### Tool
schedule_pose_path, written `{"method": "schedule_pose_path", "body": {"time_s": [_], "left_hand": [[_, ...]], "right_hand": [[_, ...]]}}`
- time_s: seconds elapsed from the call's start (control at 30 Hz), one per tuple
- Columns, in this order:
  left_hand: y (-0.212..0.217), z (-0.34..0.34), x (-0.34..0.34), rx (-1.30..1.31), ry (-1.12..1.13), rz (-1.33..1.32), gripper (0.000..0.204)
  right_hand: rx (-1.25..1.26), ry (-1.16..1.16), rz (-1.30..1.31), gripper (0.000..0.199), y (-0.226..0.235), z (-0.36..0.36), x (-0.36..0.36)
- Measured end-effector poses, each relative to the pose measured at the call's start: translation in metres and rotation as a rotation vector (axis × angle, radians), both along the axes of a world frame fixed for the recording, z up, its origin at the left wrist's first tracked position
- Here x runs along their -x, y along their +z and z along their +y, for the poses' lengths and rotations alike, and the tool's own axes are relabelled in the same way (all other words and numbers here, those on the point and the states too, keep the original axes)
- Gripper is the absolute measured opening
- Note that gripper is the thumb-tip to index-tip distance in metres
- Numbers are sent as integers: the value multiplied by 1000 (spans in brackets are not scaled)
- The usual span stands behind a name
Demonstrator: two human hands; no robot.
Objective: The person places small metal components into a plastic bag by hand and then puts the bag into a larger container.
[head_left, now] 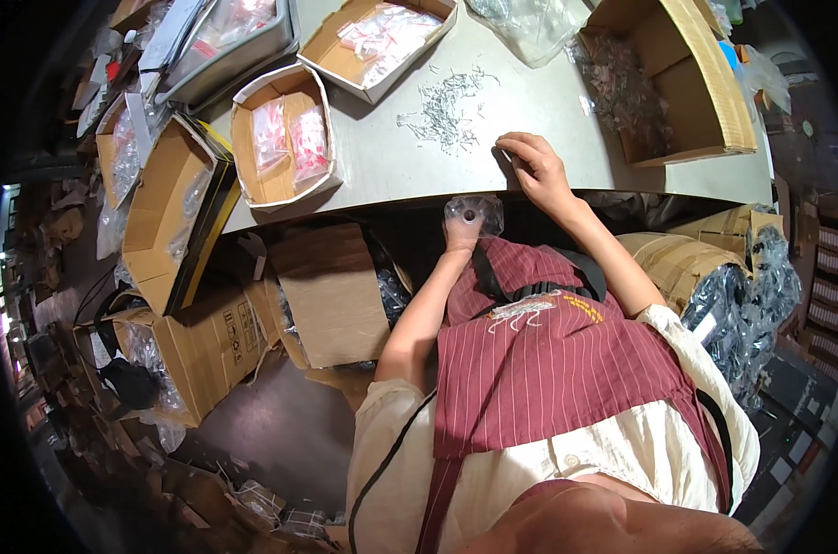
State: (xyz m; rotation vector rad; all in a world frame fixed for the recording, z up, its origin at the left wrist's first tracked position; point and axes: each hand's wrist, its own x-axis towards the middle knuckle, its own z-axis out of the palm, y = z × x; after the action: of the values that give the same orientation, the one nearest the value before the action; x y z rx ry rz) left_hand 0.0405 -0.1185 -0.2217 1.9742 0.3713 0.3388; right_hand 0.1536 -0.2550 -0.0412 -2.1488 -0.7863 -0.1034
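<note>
A: What does the left hand (462, 233) do?

B: It grasps a small clear plastic bag (474, 214) at the table edge (382, 189), just under the front rim. The fingers are closed around the lower part of the bag, and the bag stands up above the hand, with a dark spot in its middle.

A: And the right hand (534, 166)?

B: It lies on the grey table, up and to the right of the left hand, quite near. The fingers are bent and press down on the surface. I cannot tell if they pinch something small.

A: What is near this hand?

B: Just to the left of it and a little further away is a loose pile of small metal pieces (446, 109), spread on the table. To the right of it is a big open cardboard box (705, 92) with many clear small things inside.

A: And beyond the left hand?

B: Far to its left there is a small carton (280, 138) with flat packets in red and white. Behind that one is another shallow carton (382, 42) with similar packets.
</note>
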Motion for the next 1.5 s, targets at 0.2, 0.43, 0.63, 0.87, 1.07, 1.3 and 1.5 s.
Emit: {"method": "schedule_pose_path", "body": {"time_s": [0.2,0.43,0.63,0.87,1.07,1.3,1.5], "left_hand": [[-5,5,-1,-90,-55,1,22],[21,2,-1,34,-71,61,22],[5,2,-3,-102,-59,-9,20],[-7,0,-2,-36,-31,-25,22],[-17,0,-2,-100,-46,-18,24],[-14,0,0,-47,-25,-10,30],[-13,1,-2,-78,-27,43,30]], "right_hand": [[114,140,-114,47,12,17,-7],[208,310,-202,51,9,15,-5],[54,178,-30,44,6,-2,0],[-46,-57,117,44,-1,-10,-9],[37,-23,16,41,5,-5,-8],[83,53,67,38,10,-8,0],[41,20,51,38,10,-8,7]]}}
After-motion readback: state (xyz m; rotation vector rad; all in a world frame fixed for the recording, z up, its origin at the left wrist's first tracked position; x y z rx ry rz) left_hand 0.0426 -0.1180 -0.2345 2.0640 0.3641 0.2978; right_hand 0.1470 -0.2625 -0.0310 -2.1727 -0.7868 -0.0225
